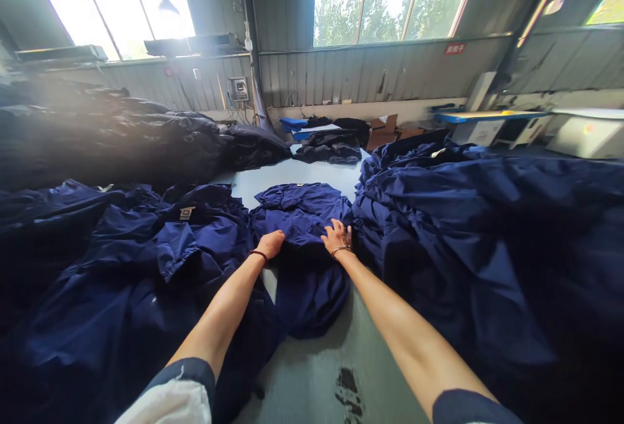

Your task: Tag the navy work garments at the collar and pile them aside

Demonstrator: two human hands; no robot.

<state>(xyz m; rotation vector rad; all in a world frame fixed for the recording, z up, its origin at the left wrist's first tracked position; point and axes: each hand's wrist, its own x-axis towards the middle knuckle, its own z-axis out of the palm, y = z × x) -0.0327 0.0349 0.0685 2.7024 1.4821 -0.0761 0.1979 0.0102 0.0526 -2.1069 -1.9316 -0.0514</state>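
Observation:
A navy blue garment (303,212) lies across the table in front of me, its lower part hanging over the near edge. My left hand (271,244) is closed on the garment's left side, with a dark beaded bracelet at the wrist. On the garment's right side rests my right hand (337,237), fingers spread over the cloth, a thin bracelet on that wrist. A small pale label shows at the garment's far edge. What kind of garment it is, I cannot tell from the folds.
Navy garments are heaped at the left (121,261), one with a pale label (186,213), and at the right (453,216). Behind the left heap rises a dark pile (146,131). Dark folded cloth (329,146) sits on the table's (273,177) far end. Blue-topped tables (487,116) stand beyond.

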